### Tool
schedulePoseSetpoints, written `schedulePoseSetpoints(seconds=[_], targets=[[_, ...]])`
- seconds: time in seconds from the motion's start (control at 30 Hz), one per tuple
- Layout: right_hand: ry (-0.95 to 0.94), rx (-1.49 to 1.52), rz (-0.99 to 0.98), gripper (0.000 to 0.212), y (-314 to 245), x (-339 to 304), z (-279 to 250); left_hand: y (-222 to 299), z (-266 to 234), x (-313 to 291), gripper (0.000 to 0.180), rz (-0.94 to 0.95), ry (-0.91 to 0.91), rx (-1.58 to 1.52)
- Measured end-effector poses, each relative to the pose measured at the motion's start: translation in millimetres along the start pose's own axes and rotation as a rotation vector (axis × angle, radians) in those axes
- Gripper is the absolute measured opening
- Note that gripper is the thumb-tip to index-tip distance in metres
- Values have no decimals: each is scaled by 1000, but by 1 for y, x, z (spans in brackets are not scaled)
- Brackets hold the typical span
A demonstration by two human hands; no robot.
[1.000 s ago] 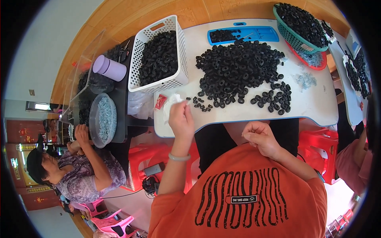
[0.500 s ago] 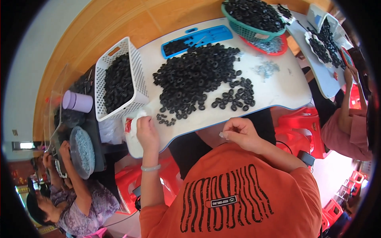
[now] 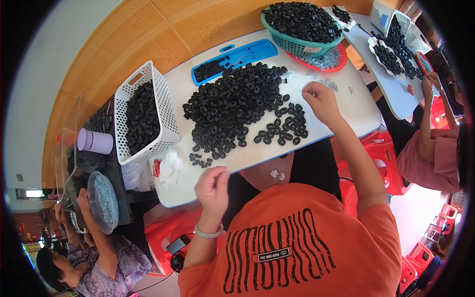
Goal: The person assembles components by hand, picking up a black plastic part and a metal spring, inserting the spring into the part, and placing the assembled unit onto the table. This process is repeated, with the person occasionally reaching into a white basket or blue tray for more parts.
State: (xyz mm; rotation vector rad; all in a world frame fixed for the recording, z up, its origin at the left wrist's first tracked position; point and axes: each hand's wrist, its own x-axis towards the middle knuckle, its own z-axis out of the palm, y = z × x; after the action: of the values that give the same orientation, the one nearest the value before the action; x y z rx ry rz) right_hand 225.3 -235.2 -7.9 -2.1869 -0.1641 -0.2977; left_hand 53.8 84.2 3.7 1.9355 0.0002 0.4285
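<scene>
My left hand [image 3: 213, 190] is curled closed just in front of the table's near edge; whatever its fingers hold, if anything, is hidden. Farther right, my right hand [image 3: 322, 101] is over the tabletop with bent fingers drawn together, close to scattered small silvery metal pieces [image 3: 328, 84]. Between the hands lies a big heap of black ring-shaped parts [image 3: 237, 96], with a looser group of black rings [image 3: 283, 127] at its right. Tiny black pieces [image 3: 200, 161] lie nearest my left hand. Two white scraps [image 3: 277, 174] show below the table edge, between my legs.
A white perforated basket [image 3: 169, 116] of black parts stands left, near crumpled white tissue [image 3: 171, 167]. Behind the heap lies a blue tray [image 3: 262, 48]. A green basket [image 3: 297, 47] sits over a red tray [image 3: 342, 63]. Co-workers sit at left [image 3: 106, 262] and right [image 3: 425, 161].
My left hand has left the tissue and come back toward my body. My right hand has moved from my lap out over the table. White scraps now show between my legs.
</scene>
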Motion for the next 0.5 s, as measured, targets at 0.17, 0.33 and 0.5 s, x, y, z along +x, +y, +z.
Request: schedulePoseSetpoints(seconds=[0.17, 0.33, 0.5], targets=[[-72, -116, 31, 18, -11, 37, 14, 13, 15, -8, 7, 86, -144, 26], [-261, -163, 101, 20, -19, 29, 18, 2, 12, -17, 10, -133, -115, -151], [-342, -259, 91, 18, -15, 29, 27, -4, 19, -17, 11, -95, -178, -147]])
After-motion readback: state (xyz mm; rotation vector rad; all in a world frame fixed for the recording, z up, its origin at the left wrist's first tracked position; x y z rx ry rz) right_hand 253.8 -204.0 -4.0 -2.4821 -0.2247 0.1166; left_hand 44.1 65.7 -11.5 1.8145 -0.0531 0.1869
